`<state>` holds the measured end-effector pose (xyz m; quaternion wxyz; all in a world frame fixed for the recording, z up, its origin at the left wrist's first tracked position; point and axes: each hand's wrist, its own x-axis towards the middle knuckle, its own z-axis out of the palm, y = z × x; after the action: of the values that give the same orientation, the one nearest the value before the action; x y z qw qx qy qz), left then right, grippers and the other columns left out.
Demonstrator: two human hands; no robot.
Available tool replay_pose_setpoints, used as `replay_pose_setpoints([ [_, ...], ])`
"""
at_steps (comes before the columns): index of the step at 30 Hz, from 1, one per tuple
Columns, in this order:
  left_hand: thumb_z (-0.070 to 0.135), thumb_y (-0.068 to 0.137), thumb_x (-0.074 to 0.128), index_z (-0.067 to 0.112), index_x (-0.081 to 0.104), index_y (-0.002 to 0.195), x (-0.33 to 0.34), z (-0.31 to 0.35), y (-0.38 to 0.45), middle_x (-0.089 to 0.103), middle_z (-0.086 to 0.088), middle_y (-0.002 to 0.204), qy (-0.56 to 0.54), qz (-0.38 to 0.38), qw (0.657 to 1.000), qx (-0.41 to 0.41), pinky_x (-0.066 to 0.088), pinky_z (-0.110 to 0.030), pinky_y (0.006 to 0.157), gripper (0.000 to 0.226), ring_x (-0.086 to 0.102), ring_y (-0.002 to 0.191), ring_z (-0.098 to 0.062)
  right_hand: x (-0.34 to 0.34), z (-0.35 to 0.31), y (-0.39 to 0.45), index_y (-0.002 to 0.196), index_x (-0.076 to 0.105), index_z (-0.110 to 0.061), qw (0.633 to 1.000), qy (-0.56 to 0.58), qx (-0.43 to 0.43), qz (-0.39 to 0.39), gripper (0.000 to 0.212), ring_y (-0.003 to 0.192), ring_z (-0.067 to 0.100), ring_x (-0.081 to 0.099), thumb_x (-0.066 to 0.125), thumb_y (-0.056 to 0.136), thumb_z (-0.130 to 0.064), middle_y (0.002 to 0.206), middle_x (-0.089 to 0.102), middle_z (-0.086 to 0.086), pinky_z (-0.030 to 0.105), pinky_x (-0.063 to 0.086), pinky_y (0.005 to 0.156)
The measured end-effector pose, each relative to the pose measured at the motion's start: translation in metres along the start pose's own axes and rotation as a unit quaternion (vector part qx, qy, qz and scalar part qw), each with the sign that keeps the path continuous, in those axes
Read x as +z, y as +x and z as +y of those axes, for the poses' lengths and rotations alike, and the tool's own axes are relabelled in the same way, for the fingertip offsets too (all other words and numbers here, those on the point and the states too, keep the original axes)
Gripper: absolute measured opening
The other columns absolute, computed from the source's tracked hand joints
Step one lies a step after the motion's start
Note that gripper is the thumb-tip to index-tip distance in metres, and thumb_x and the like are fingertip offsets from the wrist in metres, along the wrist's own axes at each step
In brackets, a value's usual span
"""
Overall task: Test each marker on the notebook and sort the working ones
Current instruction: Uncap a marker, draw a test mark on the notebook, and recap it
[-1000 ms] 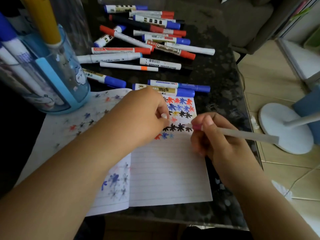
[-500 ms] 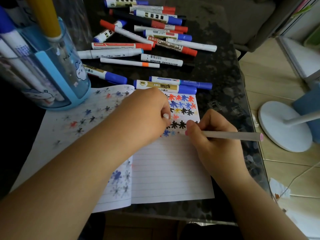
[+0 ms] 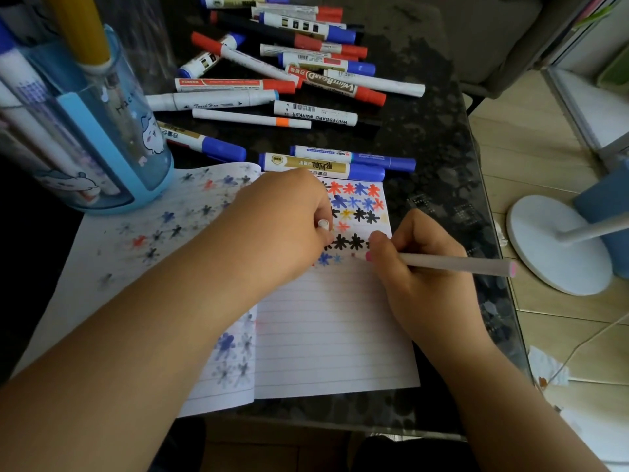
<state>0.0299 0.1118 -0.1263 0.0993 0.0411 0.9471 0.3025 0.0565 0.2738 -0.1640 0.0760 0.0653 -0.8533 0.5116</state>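
The right hand (image 3: 418,267) pinches a thin pink marker (image 3: 452,264), tip on the notebook (image 3: 333,335) to try it. At nine o'clock, the left hand (image 3: 282,226) curls round its cap (image 3: 323,223) and steadies the page. Loose markers (image 3: 289,63) wait at twelve o'clock.

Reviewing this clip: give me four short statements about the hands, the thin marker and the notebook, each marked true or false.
1. The right hand grips a thin marker with its tip on the notebook. True.
2. The left hand lies flat and holds nothing. False: a small white cap shows between its curled fingers.
3. The notebook page is blank. False: coloured star marks fill its top.
4. A blue cup holds markers upright. True.
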Motion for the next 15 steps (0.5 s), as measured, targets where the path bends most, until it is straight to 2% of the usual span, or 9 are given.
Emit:
replay_pose_setpoints([
  [2, 0.023, 0.087, 0.062, 0.023, 0.071, 0.084, 0.0008, -0.0007, 0.0001, 0.066, 0.002, 0.076, 0.0, 0.004, 1.0, 0.002, 0.049, -0.029, 0.069, 0.009, 0.062, 0.075, -0.018, 0.0008, 0.0, 0.0003, 0.061, 0.037, -0.002, 1.0, -0.004, -0.001, -0.01, 0.036, 0.047, 0.014, 0.043, 0.063, 0.086, -0.004, 0.056, 0.048, 0.007, 0.015, 0.027, 0.041],
  [5, 0.023, 0.087, 0.062, 0.022, 0.071, 0.085, 0.0013, -0.0013, -0.0004, 0.066, 0.002, 0.075, 0.0, 0.003, 1.0, 0.004, 0.048, -0.027, 0.068, 0.009, 0.062, 0.074, -0.017, 0.0012, -0.0009, -0.0011, 0.061, 0.04, -0.002, 1.0, 0.008, -0.007, -0.021, 0.035, 0.052, 0.025, 0.046, 0.063, 0.086, -0.006, 0.057, 0.051, 0.014, 0.018, 0.029, 0.043],
  [9, 0.023, 0.087, 0.062, 0.024, 0.07, 0.086, 0.0007, -0.0013, -0.0003, 0.066, 0.002, 0.077, -0.002, 0.006, 1.0, 0.004, 0.048, -0.026, 0.069, 0.009, 0.061, 0.075, -0.017, 0.0007, -0.0006, -0.0001, 0.063, 0.041, -0.001, 1.0, 0.001, 0.007, -0.008, 0.033, 0.049, 0.012, 0.041, 0.064, 0.086, -0.007, 0.061, 0.05, 0.013, 0.014, 0.028, 0.043],
  [12, 0.023, 0.087, 0.061, 0.024, 0.07, 0.086, 0.0015, -0.0015, 0.0001, 0.067, 0.001, 0.077, -0.001, 0.006, 1.0, 0.003, 0.049, -0.027, 0.068, 0.009, 0.062, 0.075, -0.017, 0.0007, 0.0002, 0.0008, 0.061, 0.037, 0.0, 1.0, -0.001, 0.009, -0.021, 0.035, 0.048, 0.016, 0.037, 0.063, 0.085, -0.001, 0.059, 0.046, 0.015, 0.017, 0.027, 0.043],
  [15, 0.022, 0.086, 0.063, 0.025, 0.07, 0.085, 0.0022, -0.0023, 0.0005, 0.064, 0.006, 0.074, -0.012, 0.004, 1.0, 0.008, 0.044, -0.021, 0.061, 0.008, 0.06, 0.071, -0.011, 0.0002, 0.0003, -0.0013, 0.061, 0.038, 0.004, 0.999, 0.031, 0.014, -0.015, 0.035, 0.047, 0.014, 0.037, 0.063, 0.085, 0.0, 0.056, 0.046, 0.016, 0.017, 0.029, 0.044],
])
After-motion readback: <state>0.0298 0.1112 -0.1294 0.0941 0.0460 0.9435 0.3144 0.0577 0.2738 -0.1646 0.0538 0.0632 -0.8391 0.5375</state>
